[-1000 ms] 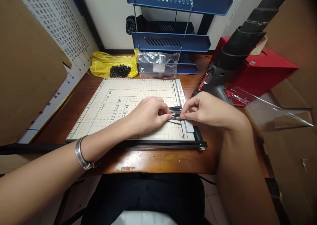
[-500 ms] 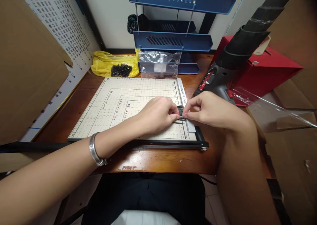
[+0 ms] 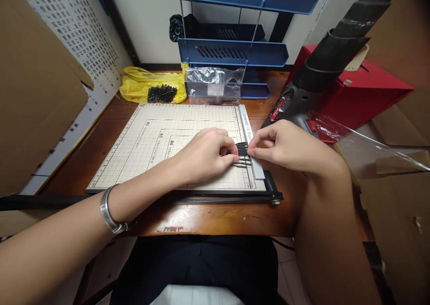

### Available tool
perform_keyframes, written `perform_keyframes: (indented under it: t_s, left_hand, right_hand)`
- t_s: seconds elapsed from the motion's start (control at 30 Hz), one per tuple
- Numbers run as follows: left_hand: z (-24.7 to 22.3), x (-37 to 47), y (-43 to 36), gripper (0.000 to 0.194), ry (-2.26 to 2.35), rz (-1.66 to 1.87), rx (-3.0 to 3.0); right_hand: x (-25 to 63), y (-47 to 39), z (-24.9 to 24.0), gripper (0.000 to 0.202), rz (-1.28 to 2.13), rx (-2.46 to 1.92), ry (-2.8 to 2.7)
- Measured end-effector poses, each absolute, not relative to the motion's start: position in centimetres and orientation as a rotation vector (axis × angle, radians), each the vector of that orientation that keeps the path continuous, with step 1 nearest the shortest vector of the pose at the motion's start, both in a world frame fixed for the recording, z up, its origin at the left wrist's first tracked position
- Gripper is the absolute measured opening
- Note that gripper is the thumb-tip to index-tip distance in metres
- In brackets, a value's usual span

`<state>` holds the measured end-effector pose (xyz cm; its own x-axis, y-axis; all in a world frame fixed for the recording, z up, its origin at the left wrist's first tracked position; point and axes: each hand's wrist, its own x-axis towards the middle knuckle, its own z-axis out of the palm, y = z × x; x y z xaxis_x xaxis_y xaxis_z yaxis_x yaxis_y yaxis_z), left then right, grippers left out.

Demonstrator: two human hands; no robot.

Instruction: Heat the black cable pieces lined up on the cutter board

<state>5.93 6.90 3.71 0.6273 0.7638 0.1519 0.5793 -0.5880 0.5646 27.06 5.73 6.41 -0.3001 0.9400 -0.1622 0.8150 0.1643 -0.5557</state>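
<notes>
Having a heap of black sticks (image 3: 163, 93) on the yellow bag (image 3: 134, 83) at the far left, we reach our left hand (image 3: 215, 155) over the gridded board (image 3: 134, 148), its thumb and index finger pinching the row of thin black sticks (image 3: 242, 148). Near the board's right edge, this row lies with its long axis left to right, its right ends pointing at the pale strip (image 3: 257, 169). There our right hand (image 3: 280, 146) presses thumb and index fingertips together, though we cannot tell whether they grip anything.
</notes>
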Motion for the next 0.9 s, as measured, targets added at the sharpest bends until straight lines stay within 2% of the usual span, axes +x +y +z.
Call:
perform_keyframes:
  t_s: [0.53,0.73,0.9]
  left_hand:
    - [3.3,5.4,5.8,0.005,1.011,0.497,2.467]
    - [3.2,5.9,5.6,0.014,1.144,0.421,2.52]
    - [3.2,6.5,5.6,0.014,1.189,0.421,2.504]
  right_hand:
    - [27.6,6.5,5.5,0.017,0.623,-1.655,-2.185]
    - [27.4,6.6,5.4,0.018,0.648,-1.678,-2.139]
    - [27.3,6.6,5.4,0.019,0.639,-1.679,-2.152]
